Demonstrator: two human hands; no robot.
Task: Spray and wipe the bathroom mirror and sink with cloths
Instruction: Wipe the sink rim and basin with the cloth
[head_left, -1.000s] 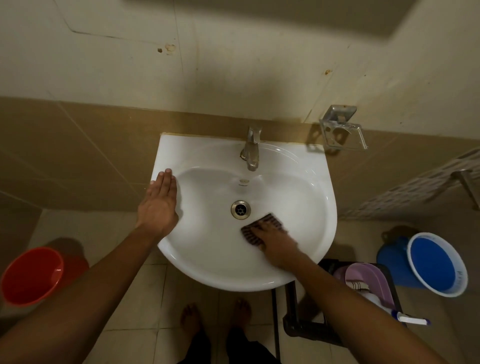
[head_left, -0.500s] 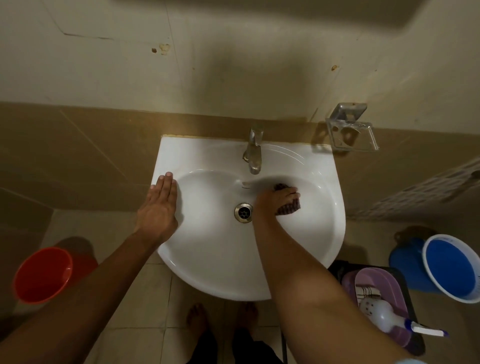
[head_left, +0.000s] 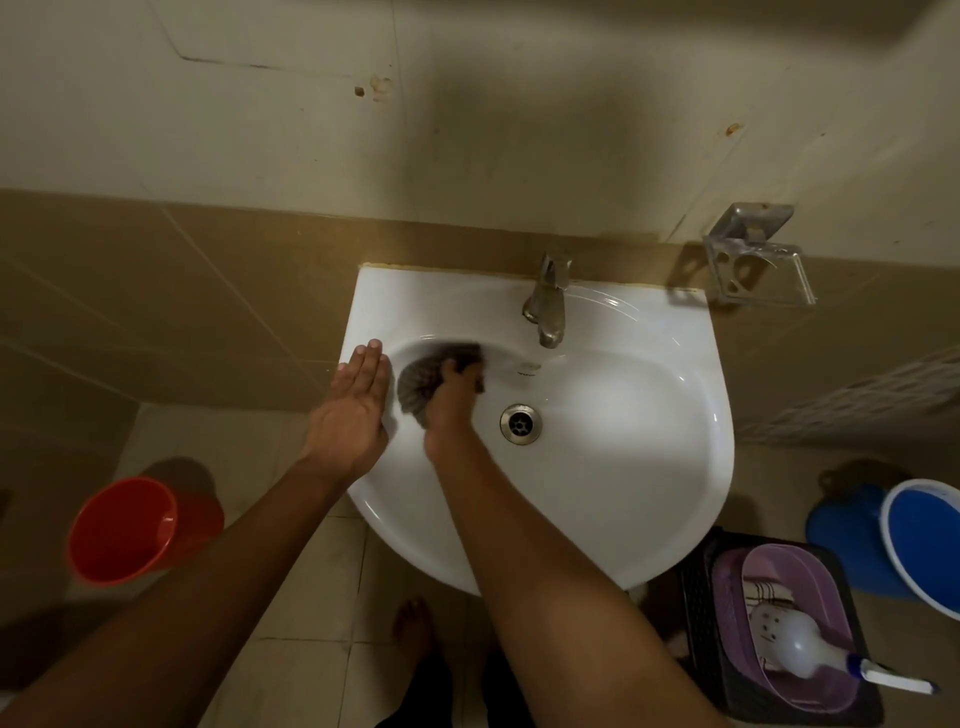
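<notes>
Hands sit side by side at the sink's left wall: the right hand presses a dark cloth into the basin's upper-left curve, fingers curled over it. Just beside it, the left hand lies flat, fingers straight together, on the rim. Unwiped basin lies rightward, toward the drain and faucet.

Glossy white ceramic sink; dull metal tap and drain; dark woven cloth, blurred; shiny red plastic bucket lower left; matt wall tiles.

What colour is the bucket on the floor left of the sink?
Red-orange, inside and out. The bucket shows clearly in the head view, lying tilted beside the sink.
</notes>
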